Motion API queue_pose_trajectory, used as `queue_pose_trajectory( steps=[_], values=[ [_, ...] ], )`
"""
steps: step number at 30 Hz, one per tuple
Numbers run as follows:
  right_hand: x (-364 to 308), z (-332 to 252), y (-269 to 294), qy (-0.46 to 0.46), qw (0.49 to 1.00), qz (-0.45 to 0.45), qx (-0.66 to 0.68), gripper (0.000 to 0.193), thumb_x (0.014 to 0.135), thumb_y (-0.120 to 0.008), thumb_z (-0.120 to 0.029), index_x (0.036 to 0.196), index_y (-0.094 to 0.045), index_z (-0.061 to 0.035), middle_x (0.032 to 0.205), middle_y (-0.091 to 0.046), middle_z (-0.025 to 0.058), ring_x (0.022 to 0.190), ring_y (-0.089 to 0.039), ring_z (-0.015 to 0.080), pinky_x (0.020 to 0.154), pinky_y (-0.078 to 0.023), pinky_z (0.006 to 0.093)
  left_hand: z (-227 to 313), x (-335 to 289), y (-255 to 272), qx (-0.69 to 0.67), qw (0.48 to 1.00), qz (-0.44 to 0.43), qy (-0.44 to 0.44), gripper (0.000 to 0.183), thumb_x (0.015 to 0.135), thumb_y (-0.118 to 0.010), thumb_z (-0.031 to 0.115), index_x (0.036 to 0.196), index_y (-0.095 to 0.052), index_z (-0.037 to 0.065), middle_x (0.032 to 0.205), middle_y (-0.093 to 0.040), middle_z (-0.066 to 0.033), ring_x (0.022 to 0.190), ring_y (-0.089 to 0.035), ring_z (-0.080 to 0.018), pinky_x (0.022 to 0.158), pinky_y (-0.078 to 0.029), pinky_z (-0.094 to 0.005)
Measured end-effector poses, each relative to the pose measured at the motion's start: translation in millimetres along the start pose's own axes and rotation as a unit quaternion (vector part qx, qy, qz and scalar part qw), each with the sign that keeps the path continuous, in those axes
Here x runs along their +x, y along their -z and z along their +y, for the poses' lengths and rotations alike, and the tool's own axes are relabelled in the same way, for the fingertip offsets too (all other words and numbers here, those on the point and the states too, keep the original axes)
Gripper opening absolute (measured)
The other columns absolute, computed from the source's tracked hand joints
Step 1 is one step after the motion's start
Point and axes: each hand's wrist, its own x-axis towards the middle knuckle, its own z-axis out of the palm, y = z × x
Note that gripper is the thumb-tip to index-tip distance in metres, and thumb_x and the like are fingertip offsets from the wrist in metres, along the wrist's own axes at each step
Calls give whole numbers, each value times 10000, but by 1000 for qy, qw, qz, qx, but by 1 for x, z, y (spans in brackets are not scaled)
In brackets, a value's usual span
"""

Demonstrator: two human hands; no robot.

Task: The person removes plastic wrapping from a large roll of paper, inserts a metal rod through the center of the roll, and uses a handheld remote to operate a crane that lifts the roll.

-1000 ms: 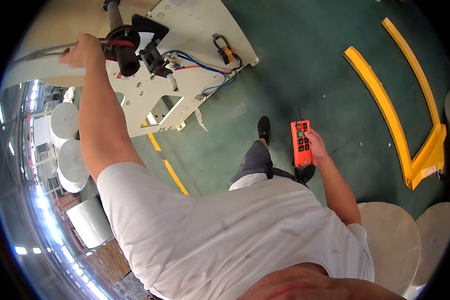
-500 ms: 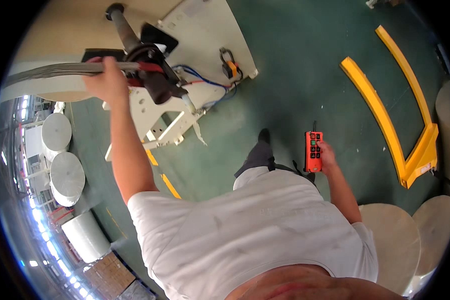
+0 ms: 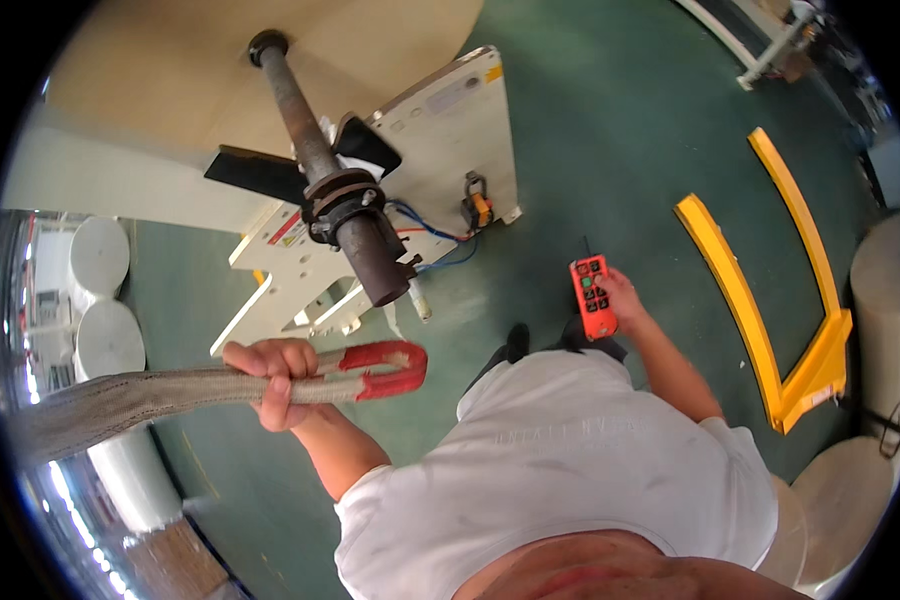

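Note:
My left hand [image 3: 282, 378] is wrapped round a grey webbing lifting sling [image 3: 160, 395], just behind its red-bound end loop. From there the sling runs off to the left edge. The loop hangs in the air, apart from the steel shaft [image 3: 370, 262] beyond it, which sticks out of a huge paper roll [image 3: 170, 90] and carries a dark collar [image 3: 340, 200]. On the right, my right hand [image 3: 622, 298] grips an orange hoist remote [image 3: 594, 300] with dark buttons and one green one, its thumb lying by the buttons.
A cream machine frame [image 3: 450, 130] with cables and a shackle-like fitting [image 3: 477, 200] stands under the shaft. At right, a yellow forked steel piece [image 3: 810, 390] lies on the green floor. More rolls stand at far left [image 3: 100, 255] and lower right [image 3: 850, 490].
My left hand has drawn the sling's loop off the shaft and back toward my body. The remote has shifted slightly left, still in my right hand.

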Motion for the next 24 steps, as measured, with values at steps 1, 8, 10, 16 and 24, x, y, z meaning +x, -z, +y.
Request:
queue_pose_trajectory(
  steps=[1, 8, 10, 16, 24],
  values=[
    [16, -9, -6, -23, 1000, -11, 5, 172, 1040, -546, -162, 1169, -612, -70, 972, -683, 8, 843, -669, 101, 770, -568, 300, 8, -3, 11, 8, 1000, 9, 9, 298, 773, -648, -13, 950, -424, 74, 635, -384, -17, 481, -292, -114, 464, -279, -303],
    [121, -114, -25, 37, 985, -155, -66, 293, 1012, -557, -106, 1294, -581, -30, 1155, -669, 60, 1018, -670, 144, 920, -560, 344, -13, -77, 50, 327, 891, 315, -14, 429, 879, -652, 104, 1276, -537, -13, 1037, -581, -104, 1025, -545, -224, 947, -435, -369],
    [146, -151, -31, 41, 975, -205, -77, 314, 1005, -563, -93, 1310, -567, -20, 1174, -668, 69, 1042, -676, 151, 934, -565, 350, -38, -115, 65, 422, 787, 448, -43, 434, 924, -685, 131, 1301, -530, -19, 1099, -605, -112, 1084, -559, -233, 1017, -426, -388],
    [183, -231, -61, 51, 948, -308, 60, 338, 993, -520, -50, 1330, -537, -24, 1233, -660, 93, 1124, -690, 208, 992, -583, 402, -176, -211, 79, 433, 482, 587, 485, 452, 865, -837, 373, 1049, -641, 10, 908, -613, -51, 802, -552, -176, 734, -485, -362],
    [193, -251, -90, 90, 902, -403, 130, 432, 907, -632, -26, 1330, -545, -40, 1259, -665, 88, 1184, -669, 250, 1058, -534, 461, -416, 15, -94, -320, 821, 269, 389, 608, 1081, -465, 526, 1400, -532, 13, 1293, -664, -152, 1135, -660, -288, 1011, -521, -455]
  ],
)
